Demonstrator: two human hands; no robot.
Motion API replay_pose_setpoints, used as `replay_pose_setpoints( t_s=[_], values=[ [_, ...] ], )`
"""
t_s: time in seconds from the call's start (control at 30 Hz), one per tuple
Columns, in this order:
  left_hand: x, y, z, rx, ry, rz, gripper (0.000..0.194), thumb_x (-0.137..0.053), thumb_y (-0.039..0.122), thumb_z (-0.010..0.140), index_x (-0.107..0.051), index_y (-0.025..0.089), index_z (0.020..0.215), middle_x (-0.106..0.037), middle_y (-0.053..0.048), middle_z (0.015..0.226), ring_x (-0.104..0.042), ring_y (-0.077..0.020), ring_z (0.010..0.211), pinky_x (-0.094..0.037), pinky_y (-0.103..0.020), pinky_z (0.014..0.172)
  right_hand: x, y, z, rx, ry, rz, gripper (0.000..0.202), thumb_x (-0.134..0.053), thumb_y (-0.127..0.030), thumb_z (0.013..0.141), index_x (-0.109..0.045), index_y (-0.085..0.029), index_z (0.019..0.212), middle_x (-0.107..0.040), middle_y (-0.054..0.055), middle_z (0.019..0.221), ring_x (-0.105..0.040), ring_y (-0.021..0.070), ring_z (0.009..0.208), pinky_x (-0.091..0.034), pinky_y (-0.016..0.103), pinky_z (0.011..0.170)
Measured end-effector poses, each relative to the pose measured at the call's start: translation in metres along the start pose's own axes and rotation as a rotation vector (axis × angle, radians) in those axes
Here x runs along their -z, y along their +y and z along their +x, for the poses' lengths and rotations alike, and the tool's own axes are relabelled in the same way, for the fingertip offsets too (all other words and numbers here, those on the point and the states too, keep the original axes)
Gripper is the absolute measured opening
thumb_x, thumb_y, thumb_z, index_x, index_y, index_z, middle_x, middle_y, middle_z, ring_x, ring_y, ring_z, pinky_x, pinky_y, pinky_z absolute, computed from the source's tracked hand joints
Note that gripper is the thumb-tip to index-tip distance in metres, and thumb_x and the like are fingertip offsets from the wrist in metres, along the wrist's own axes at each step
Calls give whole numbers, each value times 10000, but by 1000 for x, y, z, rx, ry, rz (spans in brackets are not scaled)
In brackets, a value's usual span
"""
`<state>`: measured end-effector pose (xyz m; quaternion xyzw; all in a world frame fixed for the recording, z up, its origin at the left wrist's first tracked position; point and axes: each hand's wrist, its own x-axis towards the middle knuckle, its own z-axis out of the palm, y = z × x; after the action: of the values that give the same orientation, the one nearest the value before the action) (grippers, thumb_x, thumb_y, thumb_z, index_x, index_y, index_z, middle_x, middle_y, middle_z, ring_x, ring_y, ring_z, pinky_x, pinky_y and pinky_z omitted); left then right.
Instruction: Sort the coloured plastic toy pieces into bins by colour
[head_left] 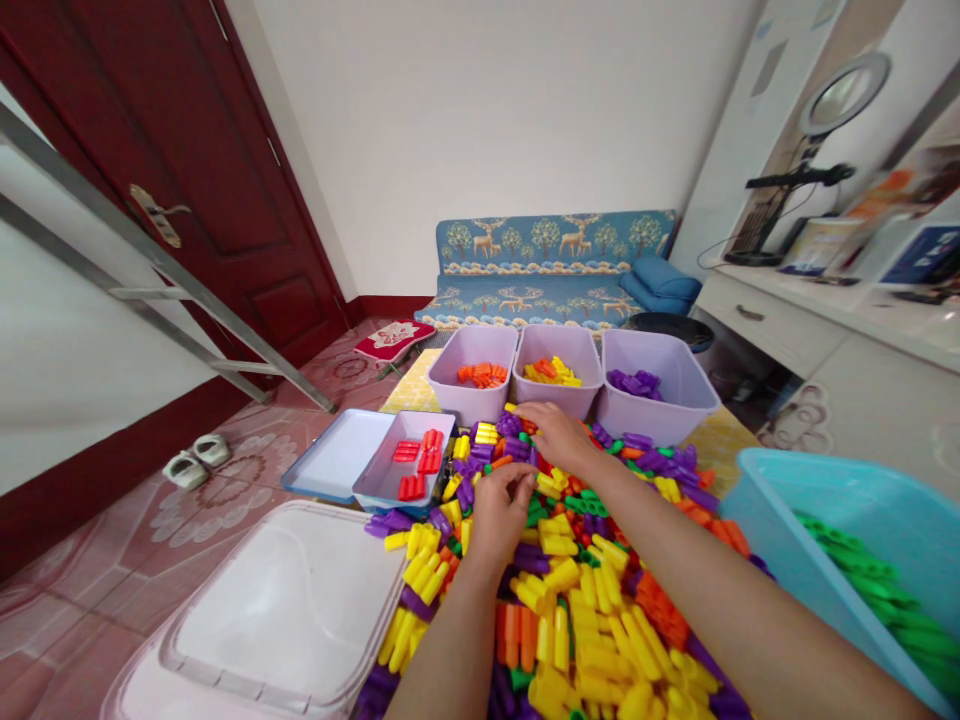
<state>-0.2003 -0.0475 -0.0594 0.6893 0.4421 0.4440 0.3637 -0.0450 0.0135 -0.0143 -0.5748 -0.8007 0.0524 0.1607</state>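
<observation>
A heap of plastic tube-shaped pieces (600,640) in yellow, purple, orange, red and green spreads before me. My left hand (501,508) is over the middle of the heap, its fingers curled and thumb and forefinger close together. Whatever may be between them is too small to make out. My right hand (556,436) reaches to the far side of the heap, fingers stretched leftward above the pieces, near a purple cluster (510,425). Just beyond it stands the middle lilac bin (559,400), with yellow and orange pieces inside.
Another lilac bin (471,402) holds orange pieces; a third lilac bin (664,415) holds purple ones. Left are a small tray (390,490) with red pieces and a white lidded box (285,600). A turquoise bin (772,520) with green pieces stands right. A metal ladder (187,285) leans left.
</observation>
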Motion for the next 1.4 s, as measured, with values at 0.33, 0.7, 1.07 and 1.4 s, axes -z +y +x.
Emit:
replay_pose_setpoints(
  t_s=[0.33, 0.7, 1.07, 1.4],
  values=[
    [2, 2, -1, 10, 23, -11, 186, -551, 167, 821, -714, 163, 910, -731, -45, 833, -660, -173, 760, -494, -262, 692, -7, 5, -3, -170, -132, -68, 536, -454, -36, 770, -542, -194, 1274, -598, 120, 1266, -543, 247, 1152, -405, 366, 953],
    [4, 6, -2, -73, -36, 124, 320, -639, 226, 791, -649, 190, 1109, -692, -64, 1025, -634, -181, 816, -507, -314, 770, 7, -15, -77, -255, -133, 109, 334, -449, -132, 816, -622, -191, 1096, -676, 61, 1144, -607, 182, 1078, -427, 282, 929],
    [8, 15, -2, -206, -218, 265, 424, -672, 181, 771, -630, 220, 1191, -689, -69, 1093, -593, -243, 1005, -453, -390, 914, -21, -30, -112, -239, 217, 798, 386, -527, -183, 752, -572, -212, 1134, -629, 83, 1199, -590, 203, 1113, -483, 379, 948],
    [5, 11, -4, -214, -174, 56, 338, -637, 164, 796, -647, 201, 1132, -693, -66, 1077, -629, -201, 985, -467, -309, 897, -18, -33, -117, -331, 278, 747, 419, -586, -289, 758, -599, -209, 1169, -646, 93, 1203, -597, 247, 1102, -515, 405, 869]
  ],
)
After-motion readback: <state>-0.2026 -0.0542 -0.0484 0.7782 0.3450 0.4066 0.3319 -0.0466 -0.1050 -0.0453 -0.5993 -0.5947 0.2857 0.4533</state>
